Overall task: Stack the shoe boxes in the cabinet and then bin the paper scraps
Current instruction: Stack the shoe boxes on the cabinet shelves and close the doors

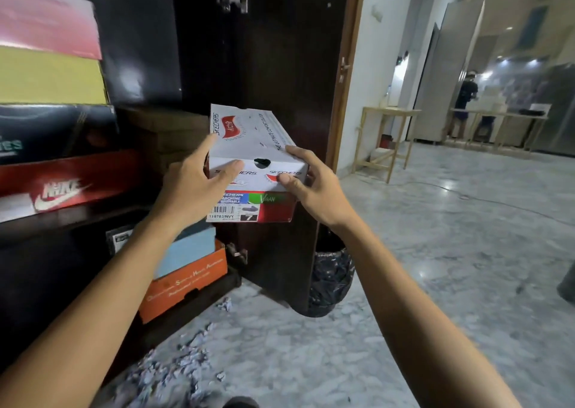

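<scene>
Now, box: the white Skechers box (255,146) is up in the air, lid on, end label facing the camera, right in front of the open cabinet door (280,65).
Left hand (189,186): grip on the box's left end, fingers along the side, thumb across the front.
Right hand (314,186): grip on the right corner, thumb on the front, fingers over the lid.
Cabinet: Nike box (62,186) stacked at left; an orange box (186,286) sits low with a blue box (189,252) on it.
Floor: paper scraps (168,373) lie by the cabinet base; bin (329,283) stands behind the door.
</scene>
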